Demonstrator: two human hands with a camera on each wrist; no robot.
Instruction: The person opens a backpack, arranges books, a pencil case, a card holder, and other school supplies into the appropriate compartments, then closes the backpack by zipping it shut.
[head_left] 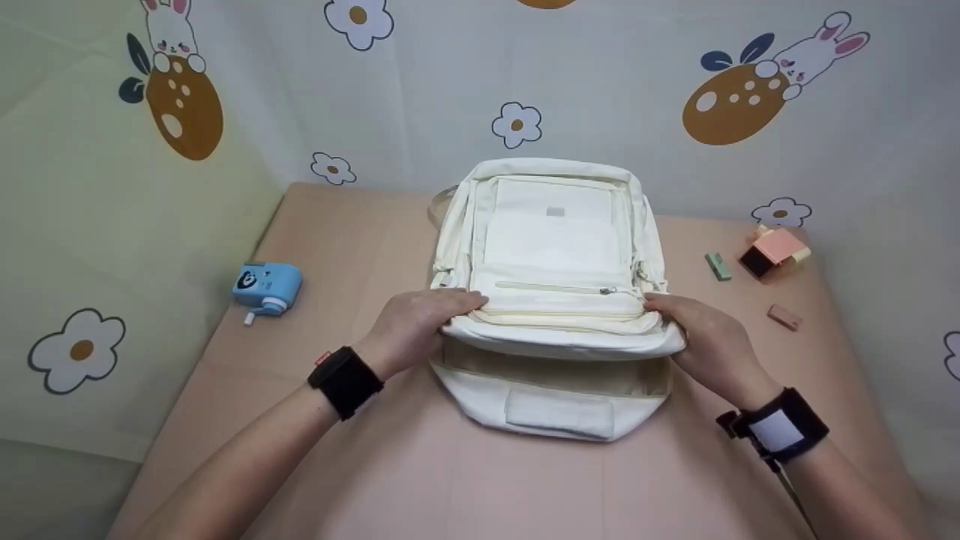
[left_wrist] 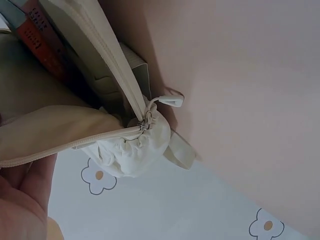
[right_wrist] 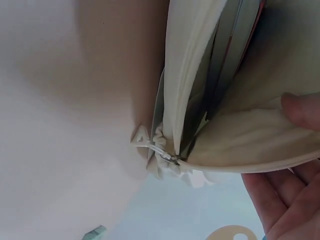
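Observation:
A white backpack (head_left: 555, 232) lies on the table, its main compartment unzipped and gaping toward me. My left hand (head_left: 412, 326) grips the left side of the front panel's lifted edge, and my right hand (head_left: 709, 337) grips the right side. In the right wrist view, the thumb (right_wrist: 302, 111) shows on the panel's inner face, with fingers (right_wrist: 275, 195) on the outer one. Inside the bag, the left wrist view catches books with orange-red spines (left_wrist: 37, 42). Zipper pulls hang at both corners of the opening, one white pull (left_wrist: 171, 101) on the left, another (right_wrist: 142, 142) on the right.
To the left stands a small blue device with a crank (head_left: 268, 287). On the right are a pink box-shaped object with a dark opening (head_left: 776, 251), a small green block (head_left: 718, 266) and a small reddish-brown block (head_left: 784, 316). Patterned cloth (head_left: 435, 82) hangs behind the table.

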